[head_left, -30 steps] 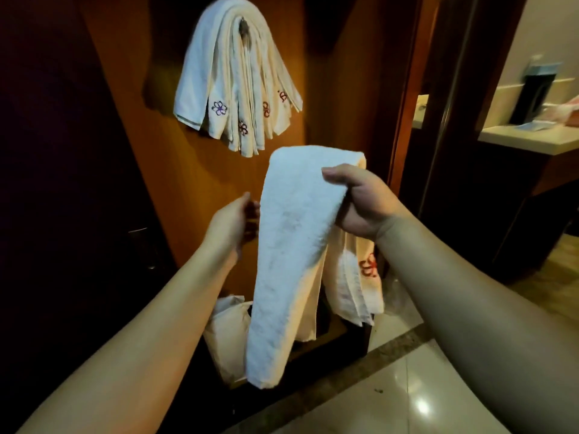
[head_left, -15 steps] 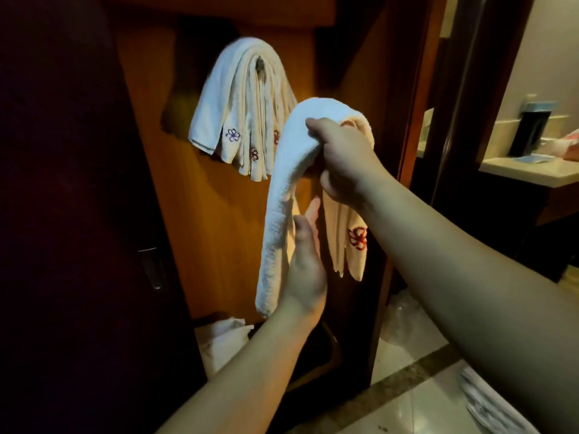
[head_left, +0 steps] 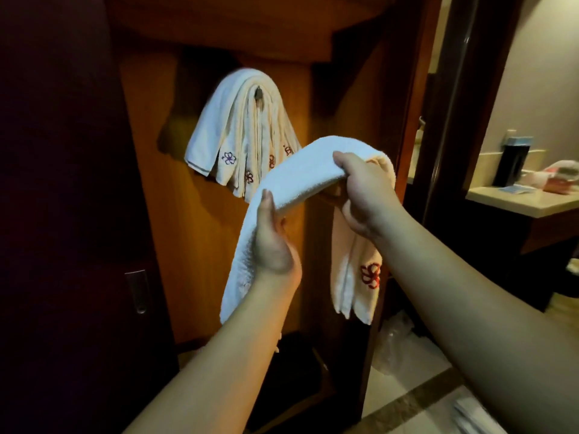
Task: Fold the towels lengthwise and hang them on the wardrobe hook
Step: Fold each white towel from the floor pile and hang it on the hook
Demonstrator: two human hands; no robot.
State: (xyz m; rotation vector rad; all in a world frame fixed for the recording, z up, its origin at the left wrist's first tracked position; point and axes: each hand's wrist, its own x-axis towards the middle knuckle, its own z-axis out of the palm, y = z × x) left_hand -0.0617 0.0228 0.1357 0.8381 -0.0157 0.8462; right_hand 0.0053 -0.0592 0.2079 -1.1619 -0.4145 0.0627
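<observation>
A white towel folded into a long strip stretches between both hands in front of the open wardrobe. My right hand grips its top bend, and the end with a red flower hangs below that hand. My left hand clasps the left stretch lower down, whose end dangles past my wrist. Up and to the left, several folded towels with embroidered flowers drape over the dark wardrobe hook on the orange wood panel. The held towel is below and right of the hook, apart from it.
A dark wardrobe door with a recessed handle stands at the left. A shelf overhangs the hook. A plastic bag lies on the tiled floor. A counter with a dark container sits at the right.
My left hand moved from under the towel to grip its left stretch higher up. My right hand spread the fold wider to the right. The view came closer to the hook.
</observation>
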